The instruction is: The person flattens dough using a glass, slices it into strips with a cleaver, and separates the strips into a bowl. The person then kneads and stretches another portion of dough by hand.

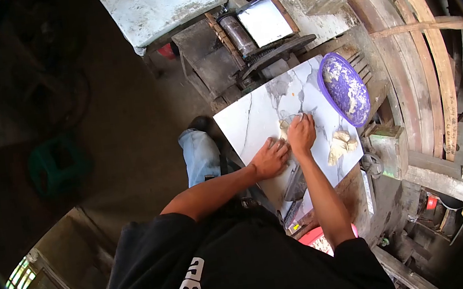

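Note:
My left hand [270,157] rests on the white marbled board [246,123], fingers bent and pressed together; what they may hold is hidden. Close by on its right, my right hand [302,133] has its fingers curled down around something at their tips, too small to name. A pale, dough-like piece [283,129] lies between the two hands, near the fingertips. Several more pale lumps [342,146] sit on the board to the right of my right hand. Beyond them, a purple basin [345,90] with white residue inside stands at the board's far right edge.
A roller machine [239,35] with a large wheel stands beyond the board, beside a pale-topped table [161,7]. At the left is a green stool [57,167]. A pink-rimmed container [310,237] is partly under my right arm. Wooden planks [433,64] lean at the right.

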`<state>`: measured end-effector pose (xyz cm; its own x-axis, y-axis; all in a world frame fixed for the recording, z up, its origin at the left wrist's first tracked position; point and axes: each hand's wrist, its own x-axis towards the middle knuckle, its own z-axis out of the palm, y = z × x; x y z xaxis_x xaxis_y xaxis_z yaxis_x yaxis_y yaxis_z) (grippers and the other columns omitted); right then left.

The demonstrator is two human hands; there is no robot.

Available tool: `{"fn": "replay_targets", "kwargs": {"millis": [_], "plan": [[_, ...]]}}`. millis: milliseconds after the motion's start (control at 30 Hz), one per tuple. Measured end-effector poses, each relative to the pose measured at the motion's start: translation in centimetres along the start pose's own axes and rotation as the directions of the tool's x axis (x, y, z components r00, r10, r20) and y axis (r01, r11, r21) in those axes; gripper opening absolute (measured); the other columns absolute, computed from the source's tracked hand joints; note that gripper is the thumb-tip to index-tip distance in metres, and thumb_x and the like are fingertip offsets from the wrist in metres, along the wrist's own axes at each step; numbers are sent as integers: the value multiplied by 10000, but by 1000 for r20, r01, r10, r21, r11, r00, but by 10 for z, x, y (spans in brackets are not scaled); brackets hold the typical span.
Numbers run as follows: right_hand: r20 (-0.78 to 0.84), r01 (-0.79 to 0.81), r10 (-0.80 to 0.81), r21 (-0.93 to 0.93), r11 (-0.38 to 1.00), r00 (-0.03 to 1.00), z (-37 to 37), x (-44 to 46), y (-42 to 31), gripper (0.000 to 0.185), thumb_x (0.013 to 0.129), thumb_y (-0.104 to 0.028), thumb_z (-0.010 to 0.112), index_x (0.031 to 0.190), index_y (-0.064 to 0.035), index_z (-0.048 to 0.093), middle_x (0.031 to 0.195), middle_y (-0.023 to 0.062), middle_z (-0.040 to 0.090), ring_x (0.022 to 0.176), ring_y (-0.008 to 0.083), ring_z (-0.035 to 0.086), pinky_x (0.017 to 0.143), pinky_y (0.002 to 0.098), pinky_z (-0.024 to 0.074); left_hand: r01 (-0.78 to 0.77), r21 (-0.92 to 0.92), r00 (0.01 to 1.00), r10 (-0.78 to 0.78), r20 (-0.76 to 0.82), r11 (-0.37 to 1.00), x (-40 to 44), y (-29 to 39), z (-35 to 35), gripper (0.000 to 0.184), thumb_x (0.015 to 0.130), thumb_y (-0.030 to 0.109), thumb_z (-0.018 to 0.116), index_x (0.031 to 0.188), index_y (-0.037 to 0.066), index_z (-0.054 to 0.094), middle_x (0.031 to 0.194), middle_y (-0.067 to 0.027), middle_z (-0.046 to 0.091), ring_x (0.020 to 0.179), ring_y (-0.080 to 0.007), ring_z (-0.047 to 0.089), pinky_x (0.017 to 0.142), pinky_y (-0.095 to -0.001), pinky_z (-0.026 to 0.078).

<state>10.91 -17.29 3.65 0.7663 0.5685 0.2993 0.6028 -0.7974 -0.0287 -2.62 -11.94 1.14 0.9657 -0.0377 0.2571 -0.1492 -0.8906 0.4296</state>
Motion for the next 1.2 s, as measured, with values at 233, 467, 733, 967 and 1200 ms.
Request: {"fn": "replay_targets", "kwargs": {"millis": [233, 467, 733, 967, 1200], "plan": [[93, 5, -5, -2, 1000, 996, 17, 12, 17, 223, 905, -230, 472, 866, -44, 588, 929, 143, 571, 870, 348, 594, 727, 463, 489, -21, -7, 998, 21, -51, 1000, -15, 5, 9, 539, 880, 430, 560, 1251, 39, 573, 1334, -110, 493, 1276, -267, 411, 1028, -507, 314], [-91, -10, 16, 65, 998, 996, 4, 26, -5, 293, 916, -250, 480, 768, -29, 604, 832, 169, 610, 823, 386, 602, 745, 496, 493, 16, -6, 997, -16, 77, 1000, -11, -4, 8, 550, 897, 431, 546, 1308, 66, 537, 1396, -99, 469, 1310, -249, 398, 1067, -504, 290], [-3, -11, 11, -30, 1000, 1000, 3, 20, -9, 283, 893, -275, 493, 908, -10, 592, 922, 158, 583, 889, 380, 590, 774, 492, 485, 15, -52, 996, -10, 86, 999, -15, -8, 4, 598, 902, 426, 536, 1360, 46, 481, 1446, -88, 441, 1354, -243, 372, 1111, -466, 263], [323, 55, -20, -99, 994, 946, 39, 61, 44, 298, 934, -254, 433, 905, 3, 581, 917, 173, 644, 883, 404, 617, 834, 493, 480, -48, -115, 999, 49, 8, 992, -29, -14, -1, 566, 919, 354, 524, 1382, 38, 451, 1462, -103, 439, 1394, -232, 344, 1175, -437, 191], [640, -758, 437, 394, 519, 632, 30, 68, 74, 822, 967, -568, 141, 809, -14, 728, 806, 180, 710, 913, 337, 659, 923, 443, 460, -96, -207, 989, 117, 89, 974, -34, -32, -8, 540, 941, 328, 492, 1385, 25, 446, 1466, -139, 426, 1403, -273, 329, 1178, -437, 179]]}}
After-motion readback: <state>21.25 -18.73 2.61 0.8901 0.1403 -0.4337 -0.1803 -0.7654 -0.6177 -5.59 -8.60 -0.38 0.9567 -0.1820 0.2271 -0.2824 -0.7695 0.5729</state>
